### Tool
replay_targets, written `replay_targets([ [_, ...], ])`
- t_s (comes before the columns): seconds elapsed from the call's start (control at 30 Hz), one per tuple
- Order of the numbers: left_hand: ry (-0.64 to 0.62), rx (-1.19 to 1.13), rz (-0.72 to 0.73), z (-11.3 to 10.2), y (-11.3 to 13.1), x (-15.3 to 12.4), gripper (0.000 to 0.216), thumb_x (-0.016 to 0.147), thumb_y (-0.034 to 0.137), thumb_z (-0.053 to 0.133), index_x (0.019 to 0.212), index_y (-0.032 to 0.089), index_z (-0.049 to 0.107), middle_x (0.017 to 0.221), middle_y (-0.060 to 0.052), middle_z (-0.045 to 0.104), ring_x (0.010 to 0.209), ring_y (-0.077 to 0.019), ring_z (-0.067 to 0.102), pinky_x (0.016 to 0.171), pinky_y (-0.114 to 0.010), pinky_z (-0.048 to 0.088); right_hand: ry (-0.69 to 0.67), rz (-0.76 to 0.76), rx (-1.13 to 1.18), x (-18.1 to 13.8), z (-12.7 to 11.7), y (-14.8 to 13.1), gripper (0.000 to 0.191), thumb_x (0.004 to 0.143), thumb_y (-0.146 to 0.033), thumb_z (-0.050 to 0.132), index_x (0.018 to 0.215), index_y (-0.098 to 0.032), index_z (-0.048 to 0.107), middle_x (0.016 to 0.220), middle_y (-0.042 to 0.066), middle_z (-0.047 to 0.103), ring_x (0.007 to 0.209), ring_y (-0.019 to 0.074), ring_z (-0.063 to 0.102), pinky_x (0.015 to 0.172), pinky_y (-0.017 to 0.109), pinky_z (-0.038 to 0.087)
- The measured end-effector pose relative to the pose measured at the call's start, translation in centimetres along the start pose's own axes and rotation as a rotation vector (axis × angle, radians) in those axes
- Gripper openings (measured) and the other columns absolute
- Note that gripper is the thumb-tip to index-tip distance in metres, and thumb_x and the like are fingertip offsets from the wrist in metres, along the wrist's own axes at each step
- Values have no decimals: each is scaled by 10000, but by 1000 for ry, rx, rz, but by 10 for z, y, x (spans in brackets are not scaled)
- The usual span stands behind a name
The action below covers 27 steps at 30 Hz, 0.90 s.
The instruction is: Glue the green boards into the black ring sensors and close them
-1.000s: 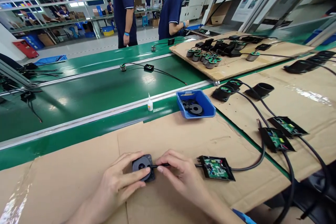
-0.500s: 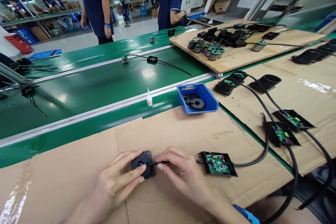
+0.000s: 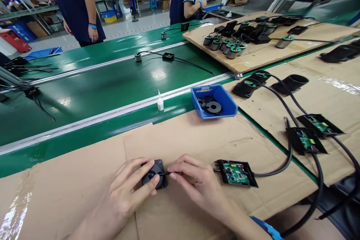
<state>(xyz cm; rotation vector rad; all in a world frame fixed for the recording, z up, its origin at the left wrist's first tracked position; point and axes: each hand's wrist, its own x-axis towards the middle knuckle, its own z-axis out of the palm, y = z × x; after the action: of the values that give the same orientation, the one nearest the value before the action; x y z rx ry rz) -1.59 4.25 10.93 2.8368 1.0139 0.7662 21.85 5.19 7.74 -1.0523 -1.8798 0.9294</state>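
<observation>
My left hand (image 3: 126, 187) grips a black housing (image 3: 160, 168) by its edges on the cardboard, its fingers closed around the squarish base and round top. From the right, my right hand (image 3: 194, 176) pinches a black cable (image 3: 165, 173) between thumb and fingers. That cable's end meets the round opening in the housing; how deep it goes is hidden by my left fingers. Past my right hand the cable runs to a black case (image 3: 237, 173) with a green circuit board in it, lying open side up.
A blue bin (image 3: 215, 101) with black discs stands beyond my hands, near a small white bottle (image 3: 160, 102). On the right lie more cased circuit boards (image 3: 306, 140) with cables. Motors (image 3: 233, 50) fill a raised board (image 3: 270, 52). Two people stand across the green belt (image 3: 84, 86).
My left fingers have shifted on the housing, with a fingertip lower, near the cable's end. The view has swung slightly. The person at the far left has moved further left in view.
</observation>
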Motion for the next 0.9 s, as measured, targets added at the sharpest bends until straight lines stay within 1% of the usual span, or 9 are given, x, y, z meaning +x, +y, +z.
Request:
replay_targets([
  [0.1,-3,40,17,4,-1,1,223,917,168,613,1130,198,669,1153,-127,706,1167,-299,592,885,-469,587,23,-37,-40,0,-1,0,162,945,-174,565,933,-215,721,811,39,684,717,142,651,640,238,529],
  [0.2,-46,16,22,11,-4,-1,262,896,318,651,1130,198,655,1187,-149,673,1234,-361,546,954,-586,532,152,-106,-190,-8,1,-4,162,932,-154,570,918,-215,720,833,65,659,776,177,637,652,280,523],
  [0.3,-78,-97,-27,20,-7,-5,250,885,233,649,1130,187,635,1260,-182,598,1260,-347,541,949,-502,558,163,-60,-262,-22,7,-11,188,944,-157,526,861,-204,688,755,59,631,670,168,611,573,276,486],
  [0.37,-107,-192,-88,25,-9,-7,225,891,151,608,1113,179,631,1264,-192,569,1186,-292,598,863,-373,601,7,77,-207,-30,12,-16,193,961,-190,498,879,-211,671,755,47,655,625,161,626,550,268,488],
  [0.47,-70,-268,-111,29,-7,-11,247,896,115,588,1128,192,621,1220,-174,575,1110,-241,630,803,-304,609,-124,278,-101,-36,23,-21,217,977,-263,476,1099,-217,649,986,89,703,867,215,694,733,304,563],
  [0.57,84,-214,-60,36,3,-18,328,885,79,588,1181,221,609,1230,-156,572,1160,-251,613,857,-343,610,-84,338,-24,-37,34,-23,332,989,-351,460,1270,-221,579,1214,136,650,1134,270,626,944,403,536],
  [0.7,243,-144,-263,47,21,-28,371,889,96,606,1209,283,597,1254,-107,596,1149,-246,640,945,-413,590,-2,388,160,-43,50,-23,453,996,-423,427,1398,-215,447,1412,150,535,1328,282,491,1096,473,435],
  [0.83,227,-324,-292,38,28,-27,474,841,196,708,1268,296,528,1224,-93,626,1172,-262,631,977,-421,570,72,402,438,-48,59,-17,483,977,-418,451,1403,-202,381,1425,139,521,1321,235,506,1109,408,435],
  [0.9,131,-540,-431,26,28,-21,583,843,339,713,1359,267,451,1276,-129,603,1210,-287,602,1003,-453,544,96,390,489,-49,59,-14,474,953,-393,490,1374,-197,394,1397,141,541,1297,232,529,1092,388,451],
])
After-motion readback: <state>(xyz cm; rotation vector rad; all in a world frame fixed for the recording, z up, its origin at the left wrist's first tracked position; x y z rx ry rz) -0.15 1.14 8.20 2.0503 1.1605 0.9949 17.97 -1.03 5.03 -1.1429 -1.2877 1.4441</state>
